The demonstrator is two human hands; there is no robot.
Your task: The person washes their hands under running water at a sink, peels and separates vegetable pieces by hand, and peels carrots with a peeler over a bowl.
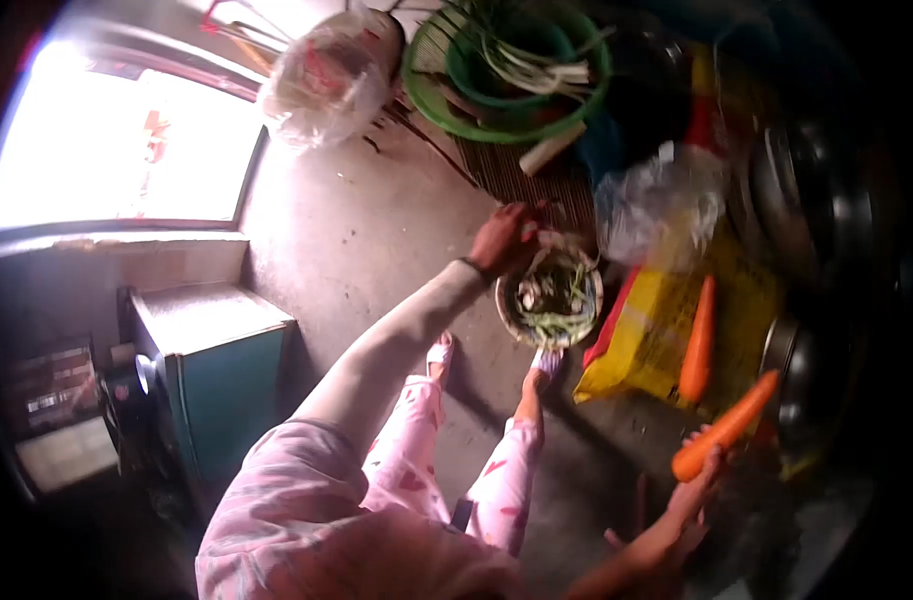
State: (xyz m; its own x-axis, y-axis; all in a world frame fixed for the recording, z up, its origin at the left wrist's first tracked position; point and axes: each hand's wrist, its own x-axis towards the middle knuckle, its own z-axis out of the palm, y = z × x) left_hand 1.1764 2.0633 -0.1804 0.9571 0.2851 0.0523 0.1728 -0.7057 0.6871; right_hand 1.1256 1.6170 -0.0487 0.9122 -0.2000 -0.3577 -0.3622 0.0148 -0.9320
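"Head view, item one: where was the carrot (727, 425), and what held it?"

"At the lower right, in the right hand (701, 486). The fingers were wrapped about its lower half, with the narrower end pointing to the upper right."

"Expected handling?"

"In my judgement: light to moderate, stiff, firm under pressure, liable to snap if bent hard. Slippery only if wet; wetness could not be confirmed. The thick part below the middle offered the sounder hold, as the taper could slide through a loose grip."

"And the left hand (504, 240)?"

"Fingers bent, at the upper edge of the scrap basket (508, 318). Whether they grasped anything, I could not tell. Green trimmings (557, 325) lay inside the basket."

"Other items?"

"A second carrot (698, 340) lay on a yellow bag (637, 335). A clear plastic bag (657, 205) sat just above that. Farther up, a green colander (487, 130) carried a smaller bowl and long-stalked greens (522, 65), near a woven mat (512, 170)."

"Obstructions noted?"

"Two. The yellow bag, with its loose carrot, occupied the space between the right hand and the basket's side. A metal vessel (780, 345) stood close to the held carrot's tip; contact could not be established. One foot (549, 362) was also just beside the basket."
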